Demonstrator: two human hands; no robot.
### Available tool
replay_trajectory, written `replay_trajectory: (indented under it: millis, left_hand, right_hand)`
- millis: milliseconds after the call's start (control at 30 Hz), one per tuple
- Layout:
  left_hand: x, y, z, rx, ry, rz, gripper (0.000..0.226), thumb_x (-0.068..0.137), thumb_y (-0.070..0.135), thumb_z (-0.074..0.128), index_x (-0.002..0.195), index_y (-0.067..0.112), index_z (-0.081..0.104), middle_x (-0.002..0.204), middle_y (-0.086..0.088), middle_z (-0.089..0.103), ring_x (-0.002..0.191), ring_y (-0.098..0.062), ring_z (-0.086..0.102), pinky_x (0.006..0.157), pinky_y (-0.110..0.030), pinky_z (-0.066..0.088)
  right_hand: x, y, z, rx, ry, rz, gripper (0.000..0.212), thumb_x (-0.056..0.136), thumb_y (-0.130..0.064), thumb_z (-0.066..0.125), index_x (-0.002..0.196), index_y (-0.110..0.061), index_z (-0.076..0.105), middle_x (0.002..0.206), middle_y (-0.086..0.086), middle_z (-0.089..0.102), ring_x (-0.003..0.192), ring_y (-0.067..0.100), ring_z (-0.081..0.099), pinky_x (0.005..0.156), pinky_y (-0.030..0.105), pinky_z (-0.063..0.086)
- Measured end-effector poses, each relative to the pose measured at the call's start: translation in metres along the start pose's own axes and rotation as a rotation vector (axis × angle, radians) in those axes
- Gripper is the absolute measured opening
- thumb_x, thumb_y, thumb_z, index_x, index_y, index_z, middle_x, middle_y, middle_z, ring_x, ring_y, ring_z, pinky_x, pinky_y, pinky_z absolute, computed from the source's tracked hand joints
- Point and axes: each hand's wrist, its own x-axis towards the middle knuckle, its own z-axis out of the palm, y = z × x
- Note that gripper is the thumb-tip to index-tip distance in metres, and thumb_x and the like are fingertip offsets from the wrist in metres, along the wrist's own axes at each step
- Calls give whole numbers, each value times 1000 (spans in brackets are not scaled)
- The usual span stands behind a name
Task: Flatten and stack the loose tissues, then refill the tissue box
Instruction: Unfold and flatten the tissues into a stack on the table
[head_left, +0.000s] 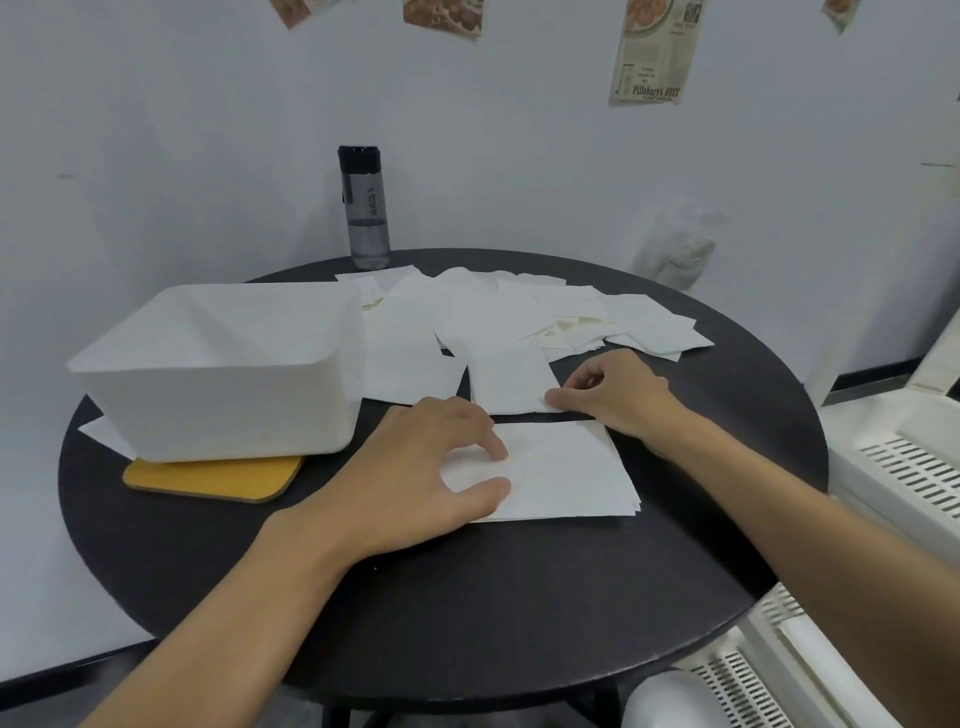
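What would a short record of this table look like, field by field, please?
table: round, black
tissue box: white, on the left, standing on a yellow board
stack: flattened tissues, nearest the person
left hand: fingers press on the stack
right hand: pinches the near corner of a single tissue just beyond the stack
loose tissues: spread over the far side
bottle: upright at the far edge

clipping on wall: "Pillsbury's BEST" | bottle: vertical print, unreadable
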Motion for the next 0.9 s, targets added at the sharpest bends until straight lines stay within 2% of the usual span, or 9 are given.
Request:
replay_trajectory:
  millis: [200, 333, 367, 433, 467, 533, 667, 800, 900]
  left_hand:
    - [0, -2, 0, 0, -6, 17, 25, 86, 53, 65, 109, 45, 65, 127, 39, 44, 121, 27, 24, 104, -13, 21]
    - [0, -1, 0, 4, -1, 24, 30, 82, 59, 60, 108, 46, 65, 128, 38, 44, 124, 23, 24, 104, -13, 22]
    - [0, -1, 0, 3, -1, 23, 31, 81, 60, 58, 108, 46, 65, 128, 38, 45, 124, 23, 24, 104, -14, 22]
    - [-1, -1, 0, -4, -4, 18, 34, 79, 61, 56, 108, 45, 65, 128, 38, 45, 124, 22, 25, 105, -14, 23]
    - [-1, 0, 0, -8, -5, 16, 34, 79, 61, 56, 107, 45, 65, 127, 39, 45, 124, 22, 26, 105, -15, 23]
    - [-1, 0, 0, -13, -4, 15, 32, 79, 60, 57, 107, 46, 65, 127, 39, 44, 123, 21, 28, 106, -16, 23]
    - [0, -2, 0, -20, -11, 1, 21, 87, 52, 66, 107, 45, 64, 127, 38, 45, 124, 21, 27, 106, -18, 23]
    - [0, -2, 1, -20, 8, 11, 20, 89, 51, 66, 107, 43, 65, 129, 35, 47, 124, 20, 28, 110, -23, 26]
    - [2, -4, 1, -43, 53, 7, 17, 93, 48, 61, 107, 40, 66, 126, 33, 51, 123, 15, 35, 110, -25, 30]
  right_hand:
    - [2, -2, 3, 39, 18, 18, 23, 77, -36, 80, 76, -13, 73, 78, -4, 67, 82, 12, 57, 89, 38, 23]
    - [4, 2, 4, 94, 34, 23, 17, 80, -27, 74, 72, -12, 70, 63, -15, 61, 74, 11, 55, 97, 44, 36]
    - [5, 4, 3, 140, 40, 19, 18, 80, -24, 73, 68, -13, 68, 56, -17, 58, 68, 10, 52, 95, 44, 40]
    - [2, 2, -1, 266, 63, 9, 23, 83, -16, 70, 61, -13, 62, 51, -16, 53, 57, 5, 47, 77, 27, 44]
    - [0, 1, -4, 325, 83, -3, 22, 84, -11, 69, 63, -11, 61, 55, -11, 54, 53, 4, 45, 69, 20, 41]
    - [-4, -3, -9, 404, 139, -26, 13, 86, -7, 66, 73, -5, 64, 66, -1, 59, 58, 6, 50, 63, 19, 42]
    - [-10, -5, -19, 558, 236, -3, 6, 90, -4, 63, 85, -2, 60, 73, 6, 69, 62, 18, 71, 70, 30, 54]
    - [-14, -8, -30, 664, 250, -15, 12, 90, 3, 61, 93, -7, 57, 84, 16, 72, 70, 29, 74, 70, 35, 56]
    - [-18, -8, -37, 701, 200, -66, 19, 88, 3, 62, 101, -11, 62, 98, 26, 68, 91, 35, 71, 88, 42, 59]
